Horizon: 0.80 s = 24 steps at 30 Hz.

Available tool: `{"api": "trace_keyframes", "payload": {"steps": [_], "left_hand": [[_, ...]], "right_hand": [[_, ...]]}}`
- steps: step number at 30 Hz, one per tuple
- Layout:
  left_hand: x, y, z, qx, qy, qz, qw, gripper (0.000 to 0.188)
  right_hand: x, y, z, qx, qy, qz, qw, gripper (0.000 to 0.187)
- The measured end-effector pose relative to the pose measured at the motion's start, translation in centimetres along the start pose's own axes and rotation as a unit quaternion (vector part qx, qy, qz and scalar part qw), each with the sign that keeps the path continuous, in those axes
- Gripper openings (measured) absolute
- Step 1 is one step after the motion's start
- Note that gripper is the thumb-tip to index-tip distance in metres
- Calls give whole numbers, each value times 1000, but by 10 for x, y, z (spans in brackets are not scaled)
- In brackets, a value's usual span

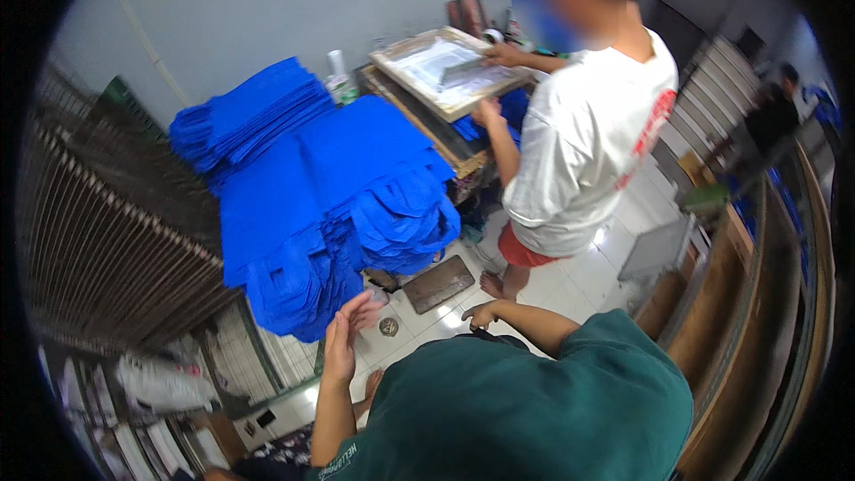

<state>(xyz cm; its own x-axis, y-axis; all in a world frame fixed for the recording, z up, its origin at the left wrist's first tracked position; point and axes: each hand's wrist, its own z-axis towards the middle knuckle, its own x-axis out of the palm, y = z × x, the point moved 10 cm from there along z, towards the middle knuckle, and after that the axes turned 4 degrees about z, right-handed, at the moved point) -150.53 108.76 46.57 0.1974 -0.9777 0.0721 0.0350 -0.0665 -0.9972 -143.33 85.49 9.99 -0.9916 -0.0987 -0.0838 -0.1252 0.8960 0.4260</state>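
My left hand [346,335] is raised with its fingers spread, just below the hanging edge of a big stack of blue fabric bags [334,187]. It holds nothing and does not clearly touch the bags. My right hand [482,314] is loosely curled near my dark green shirt, empty as far as I can see. A second, fanned pile of blue bags [249,111] lies behind the first.
A person in a white shirt [588,134] stands ahead at a wooden printing frame [445,67], both hands on it. A dark slatted rack [107,240] fills the left. A brown mat [436,283] lies on the white tiled floor. Wooden shelving [757,303] runs along the right.
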Motion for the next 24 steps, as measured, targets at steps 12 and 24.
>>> {"api": "trace_keyframes", "payload": {"steps": [12,24], "left_hand": [[188,-266,-139,143,724,-427,522,94],[211,-37,-10,91,541,-115,828,67]], "right_hand": [[131,-126,-58,57,-158,330,929,69],[245,-185,-76,79,-179,350,916,69]]}}
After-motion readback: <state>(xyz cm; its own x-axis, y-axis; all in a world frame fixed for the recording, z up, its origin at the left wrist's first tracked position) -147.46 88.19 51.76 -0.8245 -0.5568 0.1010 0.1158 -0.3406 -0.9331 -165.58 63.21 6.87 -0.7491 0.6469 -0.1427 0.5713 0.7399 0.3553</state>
